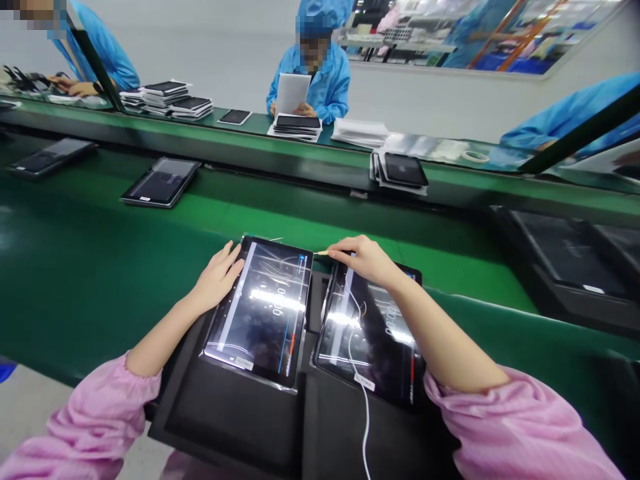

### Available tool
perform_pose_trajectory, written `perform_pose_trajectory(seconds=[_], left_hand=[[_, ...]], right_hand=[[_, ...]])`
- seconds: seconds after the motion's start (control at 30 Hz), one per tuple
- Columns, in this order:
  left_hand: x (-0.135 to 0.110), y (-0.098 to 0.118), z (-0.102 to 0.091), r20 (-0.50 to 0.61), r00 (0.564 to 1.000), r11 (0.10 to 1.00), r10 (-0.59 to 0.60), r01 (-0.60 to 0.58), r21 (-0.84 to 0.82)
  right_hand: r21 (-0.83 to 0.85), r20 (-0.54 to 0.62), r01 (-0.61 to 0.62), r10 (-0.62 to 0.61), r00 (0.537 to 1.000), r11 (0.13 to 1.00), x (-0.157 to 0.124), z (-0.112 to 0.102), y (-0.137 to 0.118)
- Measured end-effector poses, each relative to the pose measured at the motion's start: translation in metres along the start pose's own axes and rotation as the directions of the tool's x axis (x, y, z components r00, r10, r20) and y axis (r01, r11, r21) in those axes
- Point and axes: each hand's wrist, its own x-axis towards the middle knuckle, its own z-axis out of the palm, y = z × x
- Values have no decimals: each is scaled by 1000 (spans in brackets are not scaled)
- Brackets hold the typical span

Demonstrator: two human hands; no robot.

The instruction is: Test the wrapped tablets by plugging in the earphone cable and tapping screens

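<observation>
Two glossy black rectangular tablets with lit screens lie side by side: the left tablet (265,307) and the right tablet (377,333), over dark matte trays (230,407). The left hand (217,277) is spread loosely, gripping nothing, its fingertips along the left tablet's upper left edge — probably to steady it. The right hand (363,259) pinches a slim pale-yellow stick (323,253) between thumb and finger, its tip at that tablet's upper right corner, likely held short for control. A thin white cable (367,413) crosses the right tablet; whether it joins the stick, I cannot tell. The gap between tablets is narrow — more room lies leftward, over the smooth dark-green worktop (125,267).
</observation>
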Motion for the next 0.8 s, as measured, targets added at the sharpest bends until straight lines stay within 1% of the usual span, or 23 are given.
perform_pose_trajectory(seconds=[0.1, 0.27, 0.43, 0.5, 0.6, 0.67, 0.73, 0.77, 0.8], left_hand=[[1, 1, -1, 7, 1000, 998, -26, 26, -57], [7, -4, -2, 24, 999, 970, -36, 41, -239], [8, -7, -4, 59, 998, 964, -35, 49, -263], [7, -6, -5, 59, 998, 964, -30, 45, -262], [6, -4, -6, 57, 998, 968, -22, 36, -247], [6, -3, -5, 58, 998, 973, -6, 19, -230], [6, -2, -4, 67, 998, 976, 15, 0, -216], [6, -1, -3, 67, 997, 980, 31, -17, -198], [6, -2, -2, 62, 997, 984, 53, -42, -171]], right_hand=[[-20, 32, 33, -32, 999, 999, 5, -1, 0], [-70, 117, 104, -95, 989, 992, 17, -4, 2], [-117, 166, 207, -187, 968, 971, 24, -2, 2], [-161, 171, 213, -185, 968, 964, 27, -1, -2], [-260, 191, 172, -124, 974, 950, 29, -4, -14], [-346, 157, 118, -66, 985, 931, 22, -8, -27], [-381, 53, 68, -52, 997, 922, 0, -12, -45], [-344, 4, 62, -64, 998, 937, -17, -15, -57], [-258, -20, 71, -79, 997, 963, -37, -16, -70]])
